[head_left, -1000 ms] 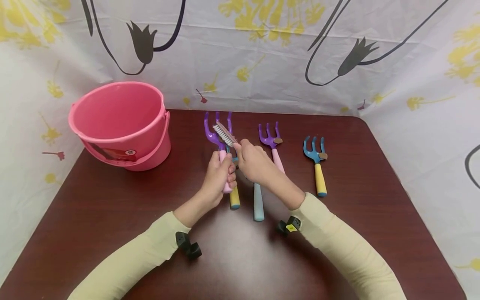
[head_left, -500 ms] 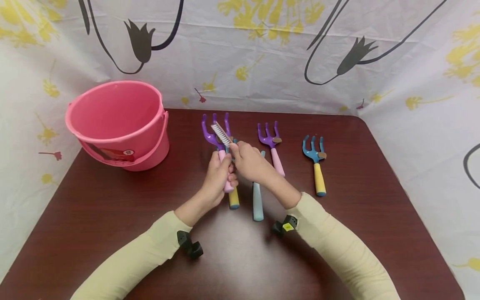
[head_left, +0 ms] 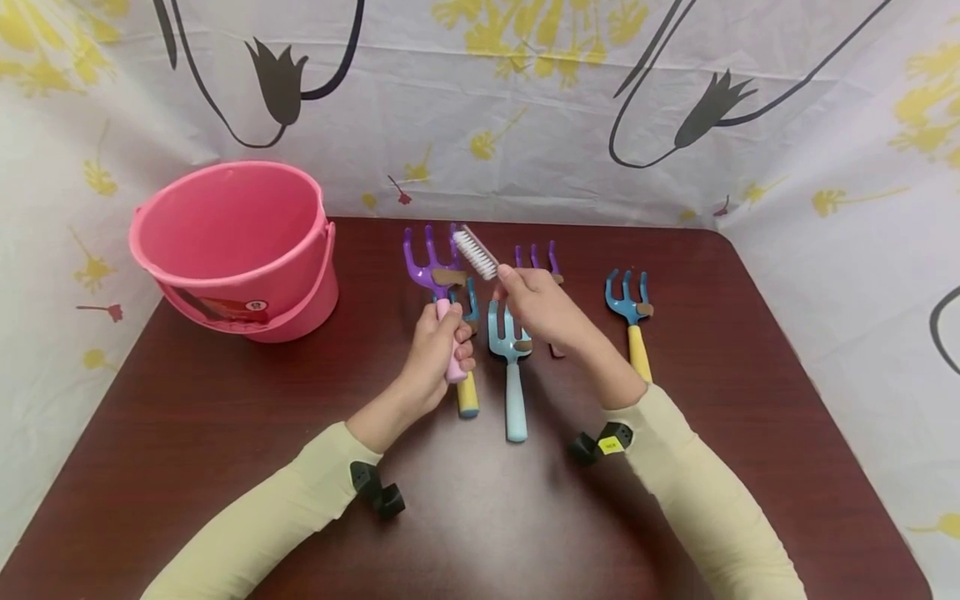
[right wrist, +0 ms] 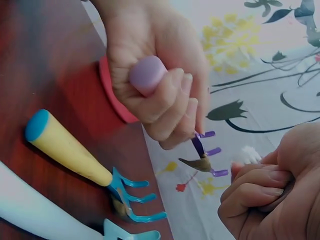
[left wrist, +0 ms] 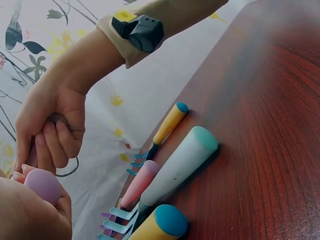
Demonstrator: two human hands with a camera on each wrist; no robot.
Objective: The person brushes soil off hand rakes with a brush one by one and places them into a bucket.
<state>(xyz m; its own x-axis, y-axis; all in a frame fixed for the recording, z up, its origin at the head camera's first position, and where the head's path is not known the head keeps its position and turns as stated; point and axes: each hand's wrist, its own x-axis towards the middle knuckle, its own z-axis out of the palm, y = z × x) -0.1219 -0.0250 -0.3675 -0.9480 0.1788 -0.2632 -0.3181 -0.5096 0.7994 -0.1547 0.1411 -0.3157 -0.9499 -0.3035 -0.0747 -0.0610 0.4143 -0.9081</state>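
Note:
In the head view my left hand (head_left: 435, 350) grips the pink handle of a small purple hand fork (head_left: 427, 273), its prongs pointing away. A brown patch (head_left: 448, 277) lies across the base of the prongs. My right hand (head_left: 546, 307) holds a scrubbing brush (head_left: 476, 254) with white bristles, just right of the prongs. The brush handle is mostly hidden inside the fist. The right wrist view shows the rounded end of the pink handle (right wrist: 148, 75) sticking out of the left fist, and the brown patch (right wrist: 201, 164) near the purple prongs.
Below the hands lie a pale blue fork (head_left: 515, 404) and a yellow-handled one (head_left: 467, 396). Another purple fork (head_left: 534, 257) is partly behind the right hand. A blue fork (head_left: 628, 308) with brown on it lies farther right. A pink bucket (head_left: 303, 292) stands at left.
The right hand has moved the brush up and to the right, off the purple fork, and the brown patch now shows. The left hand has kept its hold in nearly the same place.

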